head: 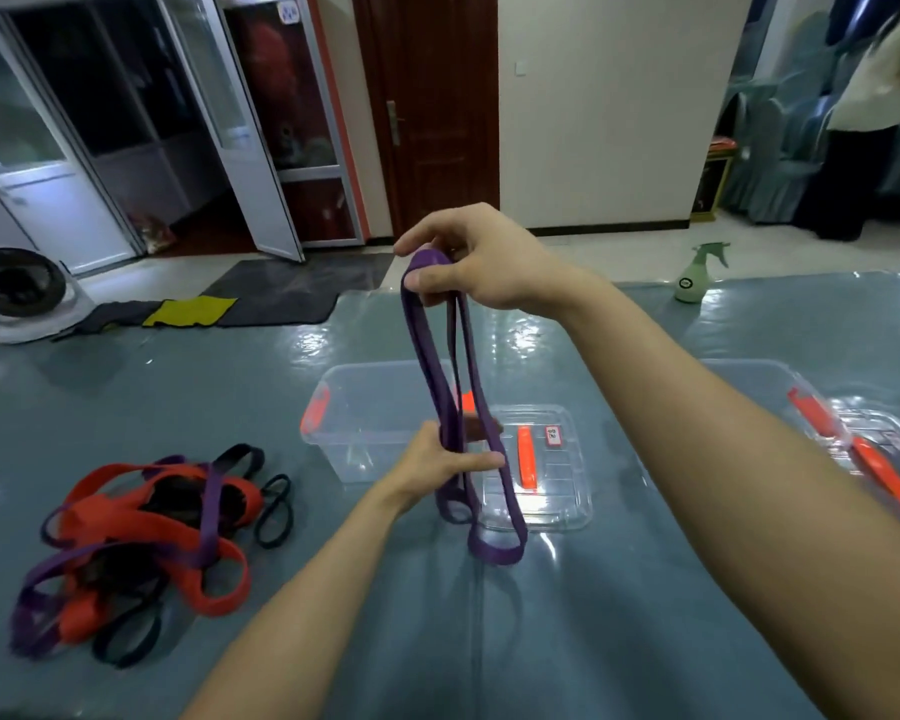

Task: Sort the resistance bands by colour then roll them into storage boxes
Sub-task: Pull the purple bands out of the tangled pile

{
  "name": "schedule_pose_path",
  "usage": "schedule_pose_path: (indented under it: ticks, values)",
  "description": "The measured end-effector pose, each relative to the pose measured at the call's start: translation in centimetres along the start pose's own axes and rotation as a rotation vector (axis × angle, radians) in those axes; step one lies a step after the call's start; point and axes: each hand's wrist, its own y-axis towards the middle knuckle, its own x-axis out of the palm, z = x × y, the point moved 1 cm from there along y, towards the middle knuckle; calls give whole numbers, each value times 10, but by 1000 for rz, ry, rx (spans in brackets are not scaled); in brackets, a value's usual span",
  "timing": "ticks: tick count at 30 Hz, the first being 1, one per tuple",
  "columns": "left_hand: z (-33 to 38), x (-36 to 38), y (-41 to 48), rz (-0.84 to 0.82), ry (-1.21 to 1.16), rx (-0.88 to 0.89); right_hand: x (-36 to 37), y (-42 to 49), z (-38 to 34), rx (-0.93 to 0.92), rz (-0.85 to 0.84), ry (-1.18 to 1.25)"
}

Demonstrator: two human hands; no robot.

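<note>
A long purple elastic resistance band [427,356] hangs in the air above the glossy blue-grey surface [333,589], doubled so that its strands run down to two loops just over a flat clear plastic lid with an orange handle [557,491]; whether it is one band folded or two held together I cannot tell; the right hand [481,262] pinches the top fold between thumb and fingers, and the left hand [437,459] grips the strands lower down with curled fingers; the step in hand looks like gathering a purple band straight, ready for rolling; behind it stands an open clear plastic storage box with orange latches [344,402], apparently holding nothing; to the left lies a tangled pile of red, purple and black bands [141,532], so sorting seems barely begun; the next move probably calls for evening the strands, then winding them tightly from one end so the roll fits the box.
</note>
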Motion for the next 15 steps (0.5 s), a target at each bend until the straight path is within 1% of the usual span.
schedule_pose_path:
  ticks: [2, 5, 6, 7, 9, 10, 11, 12, 13, 15]
  values:
    - [-8, 7, 4, 70, -5, -14, -5, -4, 7, 8, 25, 20]
    - [-10, -3, 5, 149, -153, -86, -22, -11, 26, 41, 153, 153]
    - [-10, -10, 2, 163, -182, -87, -29, -14, 34, 54, 197, 208]
    - [-8, -16, 0, 150, -157, -79, -37, -17, 43, 66, 235, 251]
    - [-10, -28, -6, 37, 49, -93, -51, -25, 66, 95, 287, 295]
    - [-15, -32, -10, -36, 166, -127, -56, -31, 81, 116, 307, 284]
    - [-22, -34, -14, -77, 231, -157, -58, -39, 99, 146, 333, 242]
    - [-28, -36, -16, -64, 241, -189, -57, -49, 119, 195, 365, 177]
    - [-34, -35, -16, -6, 180, -226, -53, -62, 142, 266, 402, 110]
    - [-42, -30, -15, 162, -98, -281, -31, -96, 194, 453, 435, 6]
